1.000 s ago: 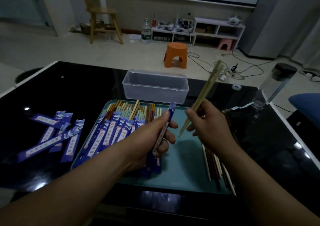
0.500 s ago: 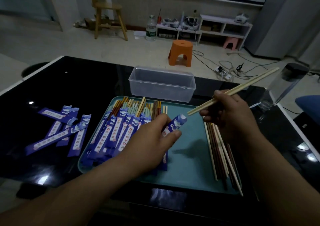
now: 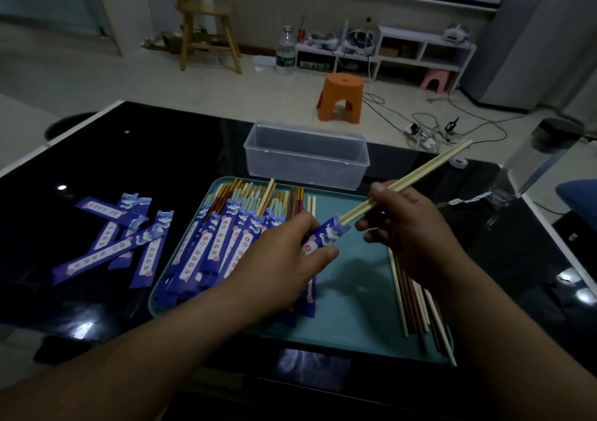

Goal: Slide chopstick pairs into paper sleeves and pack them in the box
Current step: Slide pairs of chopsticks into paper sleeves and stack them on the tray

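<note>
Our left hand (image 3: pixel 284 259) pinches a blue paper sleeve (image 3: pixel 324 238), and our right hand (image 3: pixel 407 223) grips a pale chopstick pair (image 3: pixel 416 173) with its tips at the sleeve's mouth. On the teal tray (image 3: pixel 349 291) below lie filled sleeves (image 3: pixel 226 249) and loose chopsticks (image 3: pixel 416 304). A clear box (image 3: pixel 307 159) stands just behind the tray.

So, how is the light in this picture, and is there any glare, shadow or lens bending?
Head view: dim, muted light; the glossy black table shows small bright glare spots near its left and right sides; the left hand and right hand cast a soft shadow on the teal tray; the wide lens bends lines near the edges; the held sleeve and chopsticks look sharp.
</note>
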Motion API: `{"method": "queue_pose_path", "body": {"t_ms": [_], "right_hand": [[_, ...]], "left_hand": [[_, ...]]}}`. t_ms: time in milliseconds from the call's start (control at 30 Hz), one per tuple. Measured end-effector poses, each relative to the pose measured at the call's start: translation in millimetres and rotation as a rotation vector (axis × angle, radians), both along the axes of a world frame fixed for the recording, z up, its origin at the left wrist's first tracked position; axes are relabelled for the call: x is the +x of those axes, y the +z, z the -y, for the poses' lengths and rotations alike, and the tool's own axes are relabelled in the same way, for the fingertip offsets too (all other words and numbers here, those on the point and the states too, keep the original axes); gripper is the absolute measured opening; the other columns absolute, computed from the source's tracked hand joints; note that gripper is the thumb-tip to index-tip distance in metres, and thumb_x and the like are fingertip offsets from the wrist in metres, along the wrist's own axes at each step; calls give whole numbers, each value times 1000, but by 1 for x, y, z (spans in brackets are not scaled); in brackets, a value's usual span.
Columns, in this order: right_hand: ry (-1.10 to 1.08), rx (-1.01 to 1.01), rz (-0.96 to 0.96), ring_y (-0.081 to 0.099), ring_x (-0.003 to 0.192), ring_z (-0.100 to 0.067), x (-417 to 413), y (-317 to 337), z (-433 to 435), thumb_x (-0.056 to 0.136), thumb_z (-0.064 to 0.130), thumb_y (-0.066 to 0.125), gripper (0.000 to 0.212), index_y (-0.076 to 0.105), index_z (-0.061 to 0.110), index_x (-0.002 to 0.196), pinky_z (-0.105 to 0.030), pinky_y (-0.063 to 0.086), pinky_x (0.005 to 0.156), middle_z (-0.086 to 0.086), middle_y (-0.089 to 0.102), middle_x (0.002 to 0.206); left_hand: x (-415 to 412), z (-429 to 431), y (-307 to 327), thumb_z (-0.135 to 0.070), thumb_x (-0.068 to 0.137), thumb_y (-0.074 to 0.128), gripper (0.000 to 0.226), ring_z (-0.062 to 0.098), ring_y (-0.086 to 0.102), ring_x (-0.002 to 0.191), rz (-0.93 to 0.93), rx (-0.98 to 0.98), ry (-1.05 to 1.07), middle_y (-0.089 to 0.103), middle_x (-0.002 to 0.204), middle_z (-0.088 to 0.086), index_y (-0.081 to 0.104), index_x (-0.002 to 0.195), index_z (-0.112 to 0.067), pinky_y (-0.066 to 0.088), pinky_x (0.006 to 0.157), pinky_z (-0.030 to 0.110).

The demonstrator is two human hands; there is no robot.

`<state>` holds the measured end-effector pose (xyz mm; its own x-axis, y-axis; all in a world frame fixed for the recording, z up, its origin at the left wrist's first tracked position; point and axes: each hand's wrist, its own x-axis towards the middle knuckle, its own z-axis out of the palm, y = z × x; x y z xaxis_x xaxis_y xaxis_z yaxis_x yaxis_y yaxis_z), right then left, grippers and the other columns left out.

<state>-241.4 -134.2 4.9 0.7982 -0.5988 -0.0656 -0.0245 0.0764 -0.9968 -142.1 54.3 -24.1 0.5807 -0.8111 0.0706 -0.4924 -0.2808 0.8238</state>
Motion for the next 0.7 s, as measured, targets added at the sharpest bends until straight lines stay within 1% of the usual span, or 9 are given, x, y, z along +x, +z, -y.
{"method": "queue_pose_path", "body": {"t_ms": [100,200,267,333,433,500,567,633,700], "right_hand": [[87,-56,-58,63,68,-21,3,-5,-4,101,24,64,12,66,14,94,-30,50,58,-9,63,79],[203,-54,-122,57,64,-17,5,-10,-9,95,30,71,15,70,14,95,-29,45,56,-6,62,76],[154,-70,-156,57,64,-15,7,-10,-10,96,40,67,30,69,11,102,-28,44,56,-4,63,76],[-10,-27,-127,56,62,-14,9,-7,-6,103,44,57,38,66,7,106,-26,41,54,-4,60,77],[-177,88,-44,49,58,-13,7,-2,5,108,36,48,33,63,8,99,-27,34,52,-4,57,72],[-144,116,-66,48,57,-13,7,-5,4,108,35,47,34,63,9,95,-26,33,52,-3,56,71],[-17,123,-172,52,61,-13,8,-13,-4,107,39,49,36,68,10,95,-26,37,53,-4,59,73],[150,89,-318,55,67,-14,8,-17,-15,105,43,51,37,74,14,99,-28,41,60,-4,64,80],[167,53,-362,57,72,-15,11,-18,-21,105,46,52,37,74,17,111,-30,43,64,-7,67,91]], "left_hand": [[1,1,6,-40,102,61,13,0,61,59,-179,16,-29,71,80,-14,57,99,-28,45,59,22],[0,2,13,-28,107,55,14,20,67,64,-493,-30,-64,76,91,8,57,104,-14,53,59,32],[-2,1,15,-24,108,54,15,23,65,63,-582,-20,-65,76,92,14,54,104,-9,53,59,34],[-5,0,13,-22,108,54,14,24,63,61,-637,6,-82,75,91,15,52,102,-9,52,57,35],[-9,0,8,-22,108,54,14,23,61,59,-696,48,-107,74,87,12,52,100,-10,50,57,34],[-11,0,6,-22,108,53,14,21,61,60,-703,50,-107,73,84,9,53,100,-10,50,58,34],[-11,2,6,-22,109,52,15,19,60,59,-702,35,-91,71,82,8,54,101,-10,50,58,34],[-9,3,5,-23,109,51,14,19,61,60,-697,28,-65,71,83,8,55,102,-11,51,60,35],[-8,3,4,-23,109,51,14,19,61,60,-699,23,-50,71,83,8,55,101,-12,51,61,36]]}}
